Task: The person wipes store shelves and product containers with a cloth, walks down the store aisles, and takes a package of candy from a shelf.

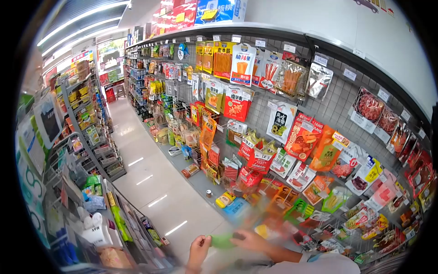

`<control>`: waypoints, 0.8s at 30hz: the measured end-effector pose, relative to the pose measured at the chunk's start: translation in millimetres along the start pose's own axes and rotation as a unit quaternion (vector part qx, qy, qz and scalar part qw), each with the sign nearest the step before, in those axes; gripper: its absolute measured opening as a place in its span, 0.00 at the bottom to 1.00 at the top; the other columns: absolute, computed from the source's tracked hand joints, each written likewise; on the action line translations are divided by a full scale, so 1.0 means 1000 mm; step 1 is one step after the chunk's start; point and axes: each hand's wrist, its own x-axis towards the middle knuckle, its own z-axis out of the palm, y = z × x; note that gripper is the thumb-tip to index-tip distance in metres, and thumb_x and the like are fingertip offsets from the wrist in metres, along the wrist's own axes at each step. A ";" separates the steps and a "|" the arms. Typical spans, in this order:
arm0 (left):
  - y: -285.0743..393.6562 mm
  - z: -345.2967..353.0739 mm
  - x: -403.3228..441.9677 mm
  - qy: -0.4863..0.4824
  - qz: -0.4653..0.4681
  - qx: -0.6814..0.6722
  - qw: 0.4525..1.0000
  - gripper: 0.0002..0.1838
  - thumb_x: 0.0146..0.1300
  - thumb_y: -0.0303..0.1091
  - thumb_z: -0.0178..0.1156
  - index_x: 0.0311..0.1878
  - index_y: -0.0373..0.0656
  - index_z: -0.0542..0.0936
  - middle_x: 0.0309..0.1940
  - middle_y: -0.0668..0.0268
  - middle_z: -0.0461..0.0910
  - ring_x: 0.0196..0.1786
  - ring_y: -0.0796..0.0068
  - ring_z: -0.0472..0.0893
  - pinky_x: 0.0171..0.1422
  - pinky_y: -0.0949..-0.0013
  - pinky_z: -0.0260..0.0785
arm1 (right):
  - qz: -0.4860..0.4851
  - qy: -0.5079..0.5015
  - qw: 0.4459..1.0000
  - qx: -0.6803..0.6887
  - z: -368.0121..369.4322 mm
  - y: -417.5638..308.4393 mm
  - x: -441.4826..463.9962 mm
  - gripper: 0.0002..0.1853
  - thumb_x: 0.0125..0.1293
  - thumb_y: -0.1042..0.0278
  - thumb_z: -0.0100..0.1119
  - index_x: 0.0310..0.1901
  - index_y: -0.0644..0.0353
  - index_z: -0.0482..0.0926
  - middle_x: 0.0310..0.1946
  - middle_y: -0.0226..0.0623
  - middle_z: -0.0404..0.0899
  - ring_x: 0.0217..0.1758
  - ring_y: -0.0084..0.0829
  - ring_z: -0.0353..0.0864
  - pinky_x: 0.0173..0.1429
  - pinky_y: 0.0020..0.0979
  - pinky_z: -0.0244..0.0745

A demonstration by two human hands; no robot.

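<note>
Low in the view, a small green packet (221, 241), smeared by motion, is stretched between my two hands. My left hand (199, 251) is closed, with thumb and fingers pinching its left end. My right hand (251, 240) grips the other end, and something dark shows at its fingertips. Any print on the packet is too blurred to read. Just beyond my right hand hang snack bags, among them a green bag (299, 209) and an orange bag (318, 189). A blue packet (237, 208) lies on the bottom shelf behind the green packet.
A wire-grid wall rack (335, 109) of hanging snack bags runs along my right. On my left stands a shelf (109, 170) of mixed goods. The tiled aisle floor (150, 182) stretches away between them. A small can (209, 193) stands on the bottom ledge.
</note>
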 end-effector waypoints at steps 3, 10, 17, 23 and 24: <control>0.019 -0.017 0.018 0.017 0.024 -0.019 0.999 0.12 0.75 0.38 0.57 0.42 0.38 0.78 0.37 0.68 0.81 0.39 0.80 0.80 0.48 0.73 0.75 | -0.013 -0.042 0.999 0.017 0.014 -0.001 0.026 0.18 0.68 0.63 0.65 0.56 0.61 0.79 0.47 0.39 0.82 0.50 0.32 0.81 0.55 0.32 0.76; 0.010 -0.037 0.061 0.047 0.051 -0.080 0.994 0.09 0.75 0.33 0.57 0.50 0.40 0.69 0.37 0.68 0.78 0.40 0.81 0.78 0.49 0.75 0.73 | -0.042 -0.093 0.994 0.025 0.026 0.021 0.081 0.17 0.67 0.66 0.63 0.56 0.60 0.79 0.51 0.41 0.82 0.54 0.35 0.81 0.58 0.33 0.75; 0.028 -0.060 0.101 0.121 0.014 -0.048 0.991 0.11 0.73 0.30 0.59 0.54 0.41 0.72 0.36 0.68 0.82 0.38 0.81 0.78 0.44 0.78 0.69 | -0.025 -0.096 0.995 0.016 0.029 0.031 0.174 0.16 0.72 0.61 0.58 0.56 0.58 0.77 0.43 0.44 0.85 0.46 0.39 0.86 0.53 0.36 0.78; 0.068 -0.113 0.172 0.122 -0.010 0.034 0.992 0.16 0.68 0.20 0.61 0.58 0.35 0.74 0.43 0.64 0.84 0.44 0.77 0.82 0.50 0.74 0.75 | -0.064 -0.156 0.979 0.116 0.026 0.028 0.321 0.19 0.73 0.55 0.55 0.58 0.59 0.74 0.41 0.41 0.83 0.42 0.31 0.81 0.47 0.34 0.76; 0.079 -0.118 0.189 0.129 -0.005 0.038 0.991 0.15 0.67 0.22 0.63 0.56 0.35 0.76 0.42 0.66 0.84 0.41 0.81 0.81 0.46 0.79 0.73 | -0.076 -0.177 0.972 0.132 0.021 0.022 0.347 0.17 0.74 0.58 0.55 0.58 0.58 0.74 0.40 0.41 0.82 0.40 0.30 0.80 0.45 0.34 0.76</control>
